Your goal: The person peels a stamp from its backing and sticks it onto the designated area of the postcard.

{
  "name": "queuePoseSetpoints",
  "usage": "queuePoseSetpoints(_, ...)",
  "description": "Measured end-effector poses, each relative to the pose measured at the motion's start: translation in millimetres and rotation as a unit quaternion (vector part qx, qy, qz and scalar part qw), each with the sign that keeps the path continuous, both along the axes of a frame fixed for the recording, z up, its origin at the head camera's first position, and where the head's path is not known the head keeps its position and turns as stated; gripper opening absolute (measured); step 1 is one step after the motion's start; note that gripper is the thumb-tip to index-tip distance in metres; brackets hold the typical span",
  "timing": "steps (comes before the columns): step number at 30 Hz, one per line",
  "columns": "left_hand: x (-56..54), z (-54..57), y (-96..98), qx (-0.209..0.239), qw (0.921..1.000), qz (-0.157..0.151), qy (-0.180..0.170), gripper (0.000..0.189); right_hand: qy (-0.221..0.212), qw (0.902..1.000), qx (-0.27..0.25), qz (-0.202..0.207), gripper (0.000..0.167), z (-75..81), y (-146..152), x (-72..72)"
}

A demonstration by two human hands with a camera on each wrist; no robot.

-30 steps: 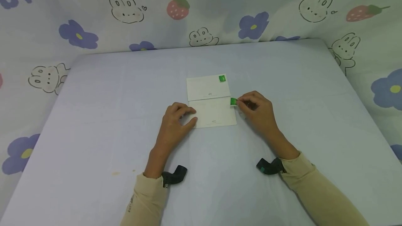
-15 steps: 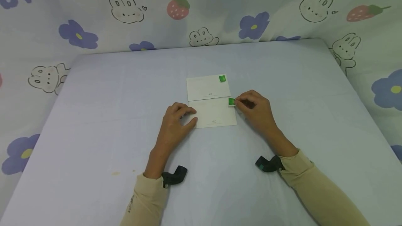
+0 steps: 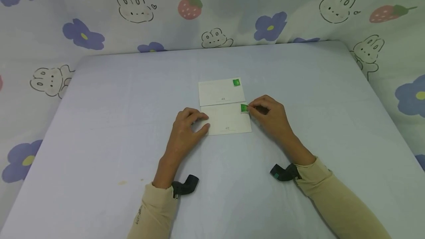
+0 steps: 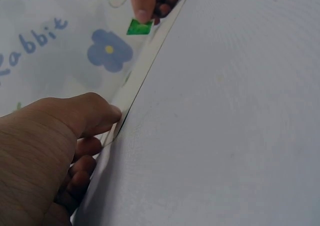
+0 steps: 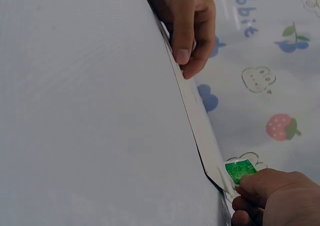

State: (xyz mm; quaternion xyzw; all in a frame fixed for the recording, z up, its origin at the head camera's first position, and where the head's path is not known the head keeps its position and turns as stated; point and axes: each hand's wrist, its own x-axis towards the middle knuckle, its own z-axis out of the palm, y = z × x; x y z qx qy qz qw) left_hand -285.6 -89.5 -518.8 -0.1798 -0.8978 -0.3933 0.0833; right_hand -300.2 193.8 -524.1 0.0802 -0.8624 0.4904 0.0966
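Observation:
Two plain white envelopes or cards lie on the table, one behind the other. The far card (image 3: 216, 90) carries a green stamp (image 3: 236, 82) in its top right corner. On the left end of the near card (image 3: 229, 121) my left hand (image 3: 186, 130) rests, thumb and forefinger apart and touching the paper. My right hand (image 3: 270, 115) pinches a second green stamp (image 3: 244, 108) by its right side, over the near card's top right corner. In the right wrist view that stamp (image 5: 239, 170) stands tilted up from the card.
A pale cloth covers the table (image 3: 116, 150). Behind it hangs a white curtain (image 3: 166, 10) printed with rabbits, flowers and strawberries. Black wrist cameras stick out from the left sleeve (image 3: 156, 209) and the right sleeve (image 3: 338, 194).
My right hand has moved slightly left with the stamp, bringing it further over the near card's corner. The left hand stays on the card.

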Motion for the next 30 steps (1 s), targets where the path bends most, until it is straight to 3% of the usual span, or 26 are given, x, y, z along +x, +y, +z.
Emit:
queuePoseSetpoints(14, 0.3, 1.9, 1.5, -0.004, 1.0000, -0.002, -0.006, 0.016, -0.008, 0.9990, 0.042, 0.013, 0.011, -0.6, -2.0, -2.5)
queuePoseSetpoints(30, -0.9, -1.7, 0.8, -0.008, 1.0000, -0.002, -0.004, 0.015, 0.014, 0.9972, 0.071, 0.017, 0.010, -0.3, -4.1, -0.9)
